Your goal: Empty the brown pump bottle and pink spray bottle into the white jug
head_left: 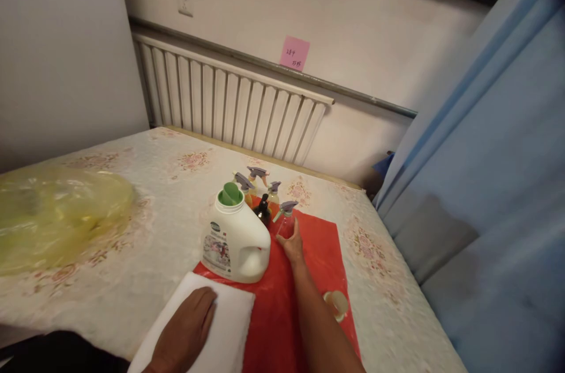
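Observation:
My right hand (291, 242) reaches across the red sheet, closed around a clear spray bottle (286, 221) with a grey trigger head. My left hand (189, 320) lies palm down on a folded white cloth (227, 317), its fingers resting on the surface. Between and beyond my hands stands a large white detergent jug (236, 243) with a green spout in its mouth. Behind the jug are a dark pump bottle (263, 211) and several more spray bottles, one with a grey trigger (274, 187). The jug partly hides this group.
A small cream cup-like container (338, 304) is on the red sheet (320, 237) beside my right forearm. A crumpled yellow plastic bag (62, 214) lies at the left of the flowered tablecloth (172, 208). A white radiator (229, 102) lines the wall; a blue curtain (489, 185) hangs at right.

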`<state>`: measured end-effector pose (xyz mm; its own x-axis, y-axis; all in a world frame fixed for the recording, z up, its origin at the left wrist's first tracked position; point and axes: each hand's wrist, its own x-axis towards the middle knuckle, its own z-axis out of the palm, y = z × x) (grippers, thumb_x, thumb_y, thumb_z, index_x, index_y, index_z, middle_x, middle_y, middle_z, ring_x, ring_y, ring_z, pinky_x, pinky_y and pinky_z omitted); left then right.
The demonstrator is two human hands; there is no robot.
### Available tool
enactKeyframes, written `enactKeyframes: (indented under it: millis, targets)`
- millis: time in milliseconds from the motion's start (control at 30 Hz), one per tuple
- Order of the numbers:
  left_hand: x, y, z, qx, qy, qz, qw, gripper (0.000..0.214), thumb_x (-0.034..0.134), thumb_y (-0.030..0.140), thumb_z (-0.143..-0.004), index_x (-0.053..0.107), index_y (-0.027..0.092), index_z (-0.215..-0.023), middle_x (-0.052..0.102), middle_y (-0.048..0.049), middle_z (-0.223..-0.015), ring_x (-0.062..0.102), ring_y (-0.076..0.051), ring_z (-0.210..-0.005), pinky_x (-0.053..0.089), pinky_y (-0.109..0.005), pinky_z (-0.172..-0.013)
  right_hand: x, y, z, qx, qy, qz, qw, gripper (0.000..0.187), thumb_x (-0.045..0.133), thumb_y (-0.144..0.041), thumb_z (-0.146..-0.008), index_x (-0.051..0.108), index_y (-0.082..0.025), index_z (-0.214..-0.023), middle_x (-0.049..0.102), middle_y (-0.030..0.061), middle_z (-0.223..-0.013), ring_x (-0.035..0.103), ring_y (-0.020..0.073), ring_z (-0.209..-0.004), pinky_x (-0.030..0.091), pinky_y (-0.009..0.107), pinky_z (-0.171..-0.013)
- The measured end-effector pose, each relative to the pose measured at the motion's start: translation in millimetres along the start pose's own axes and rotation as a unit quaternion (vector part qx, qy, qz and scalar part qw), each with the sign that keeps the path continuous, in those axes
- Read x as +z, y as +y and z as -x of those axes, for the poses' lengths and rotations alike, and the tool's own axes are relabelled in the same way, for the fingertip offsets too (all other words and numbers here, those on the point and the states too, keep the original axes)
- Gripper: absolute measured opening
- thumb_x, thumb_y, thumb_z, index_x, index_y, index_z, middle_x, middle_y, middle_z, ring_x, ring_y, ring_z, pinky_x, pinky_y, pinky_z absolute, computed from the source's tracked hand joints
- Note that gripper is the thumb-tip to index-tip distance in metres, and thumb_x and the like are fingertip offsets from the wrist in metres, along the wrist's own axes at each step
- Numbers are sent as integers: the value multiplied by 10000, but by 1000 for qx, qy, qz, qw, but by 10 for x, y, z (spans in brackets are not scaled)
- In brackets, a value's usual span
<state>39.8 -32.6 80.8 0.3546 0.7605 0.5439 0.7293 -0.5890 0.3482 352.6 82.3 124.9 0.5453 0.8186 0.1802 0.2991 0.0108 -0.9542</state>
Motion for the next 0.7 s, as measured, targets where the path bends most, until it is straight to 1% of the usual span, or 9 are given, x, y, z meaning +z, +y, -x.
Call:
enactKeyframes:
  millis: [100, 167, 233, 300, 400, 500, 567, 633, 700]
  targets:
    - [0, -1, -10, 5, -3, -2, 1000, 235, 457, 334, -964, 629, 223, -1080, 702, -99, -1070, 670, -259, -1003, 537, -404, -942, -72, -76, 48, 6, 24, 2, 1000, 926, 796, -273, -511, 488, -160, -1377, 566, 158, -1408, 510, 320, -1323, 418, 422, -1076]
    - [-3, 4, -23, 4, -10, -2, 1000, 226, 448, 321, -966, 627, 222, -1065, 699, -94, -1054, 669, -258, -992, 535, -406, -938, -154, -143, 138, 17, 46, 4, 999, 849, 771, -278, -541, 518, -148, -1341, 618, 176, -1334, 572, 324, -1252, 453, 420, -1029]
    - [-12, 16, -42, 5, -14, 1, 1000, 217, 438, 304, -967, 627, 221, -1036, 695, -91, -1033, 666, -257, -980, 535, -407, -926, -263, -216, 314, 26, 59, 0, 998, 730, 729, -309, -593, 561, -152, -1286, 676, 165, -1233, 647, 307, -1134, 493, 411, -969]
    - [-28, 32, -64, 8, -16, 8, 1000, 216, 426, 290, -967, 626, 217, -1004, 689, -92, -1015, 661, -260, -972, 534, -407, -910, -388, -285, 593, 27, 54, -11, 998, 614, 686, -361, -639, 609, -157, -1212, 721, 133, -1119, 700, 278, -1001, 528, 392, -907]
    - [-60, 50, -102, 8, -28, 30, 999, 224, 416, 290, -964, 623, 205, -979, 676, -95, -984, 650, -266, -949, 525, -417, -897, -575, -366, 1166, 21, 34, -27, 999, 489, 654, -399, -663, 664, -145, -1081, 748, 107, -960, 725, 251, -865, 565, 360, -809]
    - [-91, 47, -144, 6, -44, 57, 997, 220, 417, 289, -951, 615, 196, -975, 660, -95, -967, 631, -267, -943, 505, -426, -909, -748, -416, 1777, 22, 19, -32, 999, 384, 637, -393, -703, 677, -158, -1004, 747, 71, -842, 722, 231, -787, 574, 337, -749]
    - [-105, 48, -171, -4, -53, 76, 996, 208, 423, 291, -935, 606, 191, -954, 651, -93, -952, 621, -262, -933, 499, -420, -907, -859, -430, 2119, 31, 9, -29, 999, 303, 641, -372, -725, 684, -174, -951, 739, 56, -822, 712, 222, -773, 570, 320, -722]
    - [-117, 83, -189, -30, -57, 102, 993, 201, 430, 308, -918, 594, 193, -935, 651, -90, -947, 616, -259, -928, 496, -418, -904, -967, -429, 2378, 43, 1, -24, 999, 242, 646, -361, -732, 684, -191, -900, 726, 39, -783, 701, 219, -745, 562, 311, -691]
    - [-138, 185, -194, -66, -54, 127, 988, 211, 421, 334, -908, 583, 198, -918, 654, -86, -939, 614, -257, -915, 494, -418, -893, -1064, -420, 2551, 51, -8, -23, 998, 194, 632, -363, -747, 671, -206, -853, 708, 21, -736, 688, 213, -708, 547, 303, -665]
